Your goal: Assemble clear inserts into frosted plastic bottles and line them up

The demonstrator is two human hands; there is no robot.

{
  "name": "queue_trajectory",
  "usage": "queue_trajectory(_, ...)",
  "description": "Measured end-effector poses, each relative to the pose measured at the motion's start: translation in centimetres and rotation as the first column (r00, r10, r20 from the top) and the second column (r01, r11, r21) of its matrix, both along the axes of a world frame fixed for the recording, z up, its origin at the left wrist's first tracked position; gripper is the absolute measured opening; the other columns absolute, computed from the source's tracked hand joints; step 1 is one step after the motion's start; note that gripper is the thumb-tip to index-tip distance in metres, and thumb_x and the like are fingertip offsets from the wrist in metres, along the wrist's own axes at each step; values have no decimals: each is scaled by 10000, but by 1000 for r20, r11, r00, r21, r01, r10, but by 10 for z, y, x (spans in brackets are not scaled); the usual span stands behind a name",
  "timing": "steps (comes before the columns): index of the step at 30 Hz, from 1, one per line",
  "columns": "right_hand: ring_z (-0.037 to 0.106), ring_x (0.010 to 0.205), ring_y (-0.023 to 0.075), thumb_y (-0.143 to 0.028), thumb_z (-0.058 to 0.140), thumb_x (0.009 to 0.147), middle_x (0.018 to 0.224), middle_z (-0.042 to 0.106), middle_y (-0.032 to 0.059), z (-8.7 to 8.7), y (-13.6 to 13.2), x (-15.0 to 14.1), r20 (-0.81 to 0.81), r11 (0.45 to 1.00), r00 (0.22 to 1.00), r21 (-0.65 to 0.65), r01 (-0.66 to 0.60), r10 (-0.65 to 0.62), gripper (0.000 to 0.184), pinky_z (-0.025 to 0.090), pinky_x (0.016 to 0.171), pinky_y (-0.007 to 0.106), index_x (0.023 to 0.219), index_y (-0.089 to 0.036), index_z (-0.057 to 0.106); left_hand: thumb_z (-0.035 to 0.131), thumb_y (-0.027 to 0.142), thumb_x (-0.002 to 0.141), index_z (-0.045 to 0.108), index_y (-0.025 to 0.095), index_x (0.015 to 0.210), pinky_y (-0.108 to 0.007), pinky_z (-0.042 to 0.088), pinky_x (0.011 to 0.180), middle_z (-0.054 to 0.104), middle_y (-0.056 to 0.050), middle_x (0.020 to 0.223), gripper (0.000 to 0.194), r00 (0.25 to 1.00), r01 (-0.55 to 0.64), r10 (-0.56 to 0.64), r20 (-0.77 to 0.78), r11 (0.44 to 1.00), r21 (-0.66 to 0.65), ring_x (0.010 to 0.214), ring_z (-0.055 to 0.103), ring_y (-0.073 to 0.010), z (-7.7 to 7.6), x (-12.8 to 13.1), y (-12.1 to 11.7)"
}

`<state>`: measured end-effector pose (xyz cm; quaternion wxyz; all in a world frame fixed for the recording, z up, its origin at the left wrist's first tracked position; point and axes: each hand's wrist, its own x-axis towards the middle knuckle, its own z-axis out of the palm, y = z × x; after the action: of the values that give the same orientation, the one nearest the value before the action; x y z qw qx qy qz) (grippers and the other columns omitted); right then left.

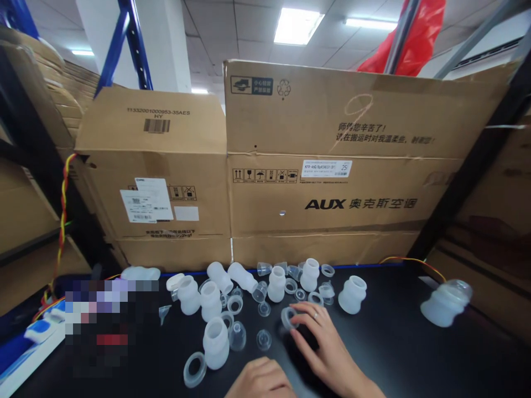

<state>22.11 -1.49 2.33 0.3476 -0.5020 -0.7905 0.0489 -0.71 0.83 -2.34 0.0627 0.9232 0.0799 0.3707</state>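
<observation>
My right hand [326, 342] lies low over the black table [415, 359] with its fingers stretched out and apart. Its fingertips touch a clear plastic ring [287, 317] that stands tilted. My left hand [259, 380] sits at the bottom edge; only its rounded back shows and its fingers are hidden. Just left of the hands are a translucent white bottle [216, 342], a flat ring [194, 369] and small clear nipples [264, 339]. Several more bottles [276, 284], rings and caps are scattered behind them.
Large cardboard boxes [332, 182] wall off the table's far edge. A lone capped bottle [446, 303] lies at the right. A pixelated patch [110, 326], a blue-and-white object [37, 331] and a twisted red-yellow wire [62, 221] are at the left. Dark shelf posts flank both sides.
</observation>
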Motion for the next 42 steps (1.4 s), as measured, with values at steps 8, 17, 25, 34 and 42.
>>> queue_trajectory(8,538,1175,282,-226,666,899,1284,654,83,5,6,-60,-176,977,984,-203,-57,21,746,444,1087,474,1566,-237,334,362,368,1113,707,244,787,-272,406,537,718,52,586,491,995,-76,79,65,996,-43,512,651,-109,33,-3,-15)
queue_trajectory(17,513,1097,268,-189,636,826,1208,679,60,9,0,-56,-136,956,990,-284,-77,39,942,415,1065,425,1665,-237,211,615,241,959,685,208,1191,-303,473,495,833,2,814,245,737,-671,676,31,736,-86,608,785,-199,53,-16,-16)
queue_trajectory(25,517,1067,248,-166,654,772,1175,662,52,2,-15,-59,-139,953,989,-293,-81,42,961,441,1034,394,1645,-228,256,482,102,979,630,265,806,-312,414,501,715,79,630,281,784,-621,621,15,784,-17,508,703,-154,57,-13,-18)
queue_trajectory(34,570,1074,216,-161,645,813,1130,651,45,19,-16,-61,-196,936,968,-285,-208,156,426,372,1161,460,1235,-221,665,472,84,989,610,245,860,-286,423,567,687,53,657,248,784,-607,602,152,795,-13,540,670,-144,67,-15,-16)
queue_trajectory(42,603,1203,239,-448,690,944,1292,635,88,-5,-18,-62,-639,912,762,-243,-331,106,438,478,1088,390,1321,-244,601,478,160,1017,609,236,855,-213,442,505,687,55,627,221,785,-535,588,195,802,-265,525,683,-114,73,-15,-16)
